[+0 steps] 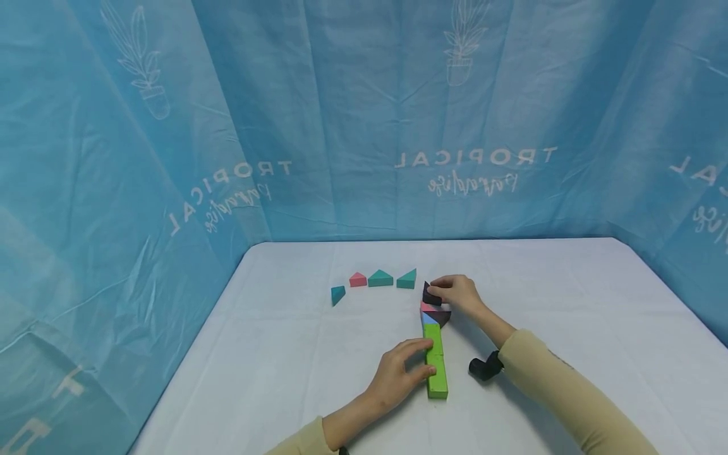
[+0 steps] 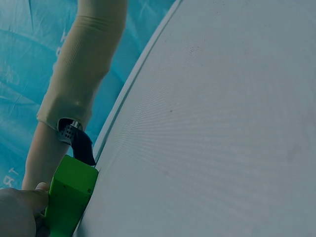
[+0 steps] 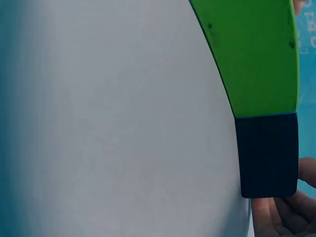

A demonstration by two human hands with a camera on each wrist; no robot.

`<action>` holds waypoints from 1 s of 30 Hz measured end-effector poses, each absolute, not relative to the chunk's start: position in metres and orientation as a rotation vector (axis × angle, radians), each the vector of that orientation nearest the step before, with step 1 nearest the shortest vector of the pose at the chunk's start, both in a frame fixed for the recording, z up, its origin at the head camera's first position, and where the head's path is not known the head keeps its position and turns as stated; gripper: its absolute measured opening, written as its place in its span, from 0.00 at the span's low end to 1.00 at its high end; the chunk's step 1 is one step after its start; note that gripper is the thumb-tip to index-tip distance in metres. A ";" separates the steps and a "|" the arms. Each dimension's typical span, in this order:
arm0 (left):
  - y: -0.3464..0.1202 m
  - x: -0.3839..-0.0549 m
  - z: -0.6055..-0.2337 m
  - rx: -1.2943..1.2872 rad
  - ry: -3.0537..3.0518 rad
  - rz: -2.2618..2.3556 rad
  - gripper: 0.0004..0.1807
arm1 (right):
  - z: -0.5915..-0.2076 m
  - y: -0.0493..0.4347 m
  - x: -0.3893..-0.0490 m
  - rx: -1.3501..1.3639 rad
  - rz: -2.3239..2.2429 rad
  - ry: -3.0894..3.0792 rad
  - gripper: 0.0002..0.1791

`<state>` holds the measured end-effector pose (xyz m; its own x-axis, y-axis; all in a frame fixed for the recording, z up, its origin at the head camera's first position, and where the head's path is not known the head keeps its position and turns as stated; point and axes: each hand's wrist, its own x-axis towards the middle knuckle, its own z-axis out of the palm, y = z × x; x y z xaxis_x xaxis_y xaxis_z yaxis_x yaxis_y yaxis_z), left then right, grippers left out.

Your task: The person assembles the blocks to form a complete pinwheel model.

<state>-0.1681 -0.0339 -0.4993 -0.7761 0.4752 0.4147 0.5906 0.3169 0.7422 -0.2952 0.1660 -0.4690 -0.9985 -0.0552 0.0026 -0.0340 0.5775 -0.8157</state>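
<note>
My right hand (image 1: 459,294) pinches a dark, pointed block (image 1: 432,295) between thumb and fingers at the far end of a row of blocks. Just nearer me lie a pink block (image 1: 426,307), a dark triangular block (image 1: 440,317) and a blue triangular block (image 1: 429,319). Two long green blocks (image 1: 436,373) continue the row end to end toward me. With relaxed fingers, my left hand (image 1: 395,373) touches their left side, thumb and fingertips apart. In the right wrist view, a dark block face (image 3: 269,155) meets the green one, with right fingers (image 3: 289,215) behind it.
Left of the row's far end stand a teal block (image 1: 406,279), a teal triangular block (image 1: 380,279), a pink triangular block (image 1: 357,280) and a darker teal block (image 1: 338,295). The white table (image 1: 273,341) is bordered by blue printed curtains (image 1: 352,126).
</note>
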 end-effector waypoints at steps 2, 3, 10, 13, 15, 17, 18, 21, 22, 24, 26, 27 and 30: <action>-0.034 -0.168 -0.499 -0.998 -2.448 -1.468 0.24 | -0.469 0.165 -0.294 -0.071 -1.427 2.761 0.20; -0.034 -0.168 -0.499 -0.997 -2.449 -1.472 0.24 | -0.469 0.165 -0.294 -0.066 -1.435 2.752 0.20; -0.034 -0.168 -0.497 -1.000 -2.443 -1.469 0.25 | -0.470 0.163 -0.290 -0.052 -1.464 2.727 0.20; -0.034 -0.168 -0.497 -1.000 -2.443 -1.465 0.25 | -0.470 0.163 -0.288 -0.044 -1.465 2.725 0.21; -0.034 -0.168 -0.498 -0.996 -2.447 -1.466 0.25 | -0.470 0.162 -0.287 -0.047 -1.463 2.724 0.21; -0.034 -0.168 -0.498 -0.991 -2.454 -1.467 0.24 | -0.469 0.162 -0.286 -0.049 -1.463 2.726 0.21; -0.034 -0.168 -0.498 -0.989 -2.457 -1.468 0.24 | -0.469 0.162 -0.285 -0.054 -1.464 2.726 0.21; -0.034 -0.168 -0.498 -0.987 -2.463 -1.471 0.25 | -0.469 0.163 -0.284 -0.071 -1.467 2.728 0.20; -0.034 -0.168 -0.497 -0.988 -2.463 -1.470 0.25 | -0.470 0.163 -0.284 -0.079 -1.469 2.727 0.20; -0.034 -0.168 -0.497 -0.988 -2.461 -1.472 0.25 | -0.470 0.163 -0.283 -0.086 -1.477 2.721 0.20; -0.034 -0.168 -0.497 -0.988 -2.457 -1.467 0.25 | -0.470 0.163 -0.282 -0.101 -1.477 2.718 0.20; -0.034 -0.168 -0.497 -0.987 -2.456 -1.466 0.25 | -0.470 0.163 -0.282 -0.106 -1.476 2.718 0.20; -0.033 -0.168 -0.498 -0.989 -2.453 -1.460 0.25 | -0.470 0.163 -0.281 -0.108 -1.472 2.717 0.20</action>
<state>-0.1680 -0.0335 -0.4977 -0.7792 0.4717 0.4127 0.5877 0.3213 0.7425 -0.2812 0.1633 -0.4700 -0.9964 -0.0847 -0.0101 -0.0378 0.5446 -0.8378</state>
